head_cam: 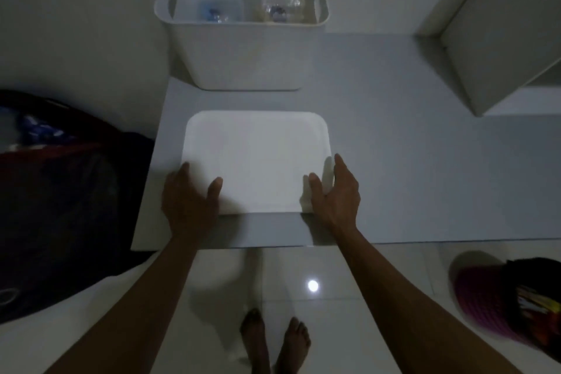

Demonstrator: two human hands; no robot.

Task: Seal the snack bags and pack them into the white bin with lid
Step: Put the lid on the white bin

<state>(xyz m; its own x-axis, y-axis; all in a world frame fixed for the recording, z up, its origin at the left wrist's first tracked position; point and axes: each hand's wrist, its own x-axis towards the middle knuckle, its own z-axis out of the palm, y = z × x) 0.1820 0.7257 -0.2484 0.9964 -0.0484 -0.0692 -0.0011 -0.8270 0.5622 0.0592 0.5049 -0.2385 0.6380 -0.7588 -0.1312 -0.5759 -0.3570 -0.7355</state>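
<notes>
Lower centre: left hand and right hand grasp the white lid by its near corners, thumbs on top. Looks light, stiff, smooth; side edges suit. Upper centre: white bin, open, snack bags inside.

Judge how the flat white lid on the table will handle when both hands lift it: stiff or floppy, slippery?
The lid looks like a flat moulded panel, so probably stiff and light. Its smooth surface may be slippery. The left hand and right hand sit at its near corners, which suits lifting it level.
</notes>
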